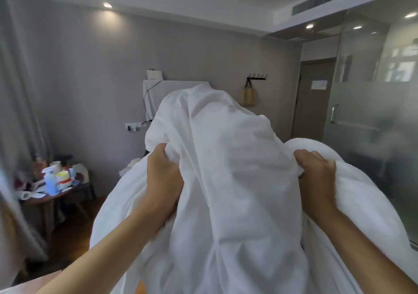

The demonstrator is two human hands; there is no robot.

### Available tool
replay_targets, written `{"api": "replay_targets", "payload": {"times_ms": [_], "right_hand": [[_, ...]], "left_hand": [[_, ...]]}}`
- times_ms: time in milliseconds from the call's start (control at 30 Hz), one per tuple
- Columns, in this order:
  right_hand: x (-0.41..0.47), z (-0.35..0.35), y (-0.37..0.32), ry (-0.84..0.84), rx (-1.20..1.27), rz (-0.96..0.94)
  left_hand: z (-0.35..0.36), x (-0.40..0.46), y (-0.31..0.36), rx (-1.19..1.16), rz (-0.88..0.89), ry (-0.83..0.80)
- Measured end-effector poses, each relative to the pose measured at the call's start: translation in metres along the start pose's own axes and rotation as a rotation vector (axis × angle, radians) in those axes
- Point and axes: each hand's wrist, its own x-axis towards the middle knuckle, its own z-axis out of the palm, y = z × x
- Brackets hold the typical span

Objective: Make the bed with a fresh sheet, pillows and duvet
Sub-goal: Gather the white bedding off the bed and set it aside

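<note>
A large white duvet [226, 169] billows up in front of me, raised high and filling the middle of the view. My left hand [161, 169] grips a bunched fold on its left side. My right hand [316, 176] clutches the fabric on its right side, where thicker white padding [352, 180] bulges out. Both arms reach forward and up. The bed itself is hidden beneath the cloth; only the top of a pale headboard [167, 87] shows behind it.
A dark round side table [67, 191] at the left holds a spray bottle, cups and paper rolls. Grey curtains [15, 112] hang at the far left. A frosted glass partition [373, 112] and a door [314, 99] stand at the right. Wooden floor lies below.
</note>
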Motion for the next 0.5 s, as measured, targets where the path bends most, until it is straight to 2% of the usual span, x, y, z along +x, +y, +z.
{"api": "replay_targets", "payload": {"times_ms": [133,300,500], "right_hand": [[-0.007,0.069,-0.090,-0.037,0.154,-0.089],[-0.029,0.145,-0.212,-0.135,0.362,-0.167],[-0.061,0.197,-0.377,-0.274,0.714,-0.245]], "left_hand": [[-0.102,0.009,-0.027,0.121,0.024,0.137],[-0.237,-0.003,-0.039,0.279,-0.027,0.334],[-0.390,-0.046,-0.034,0.502,-0.059,0.567]]}}
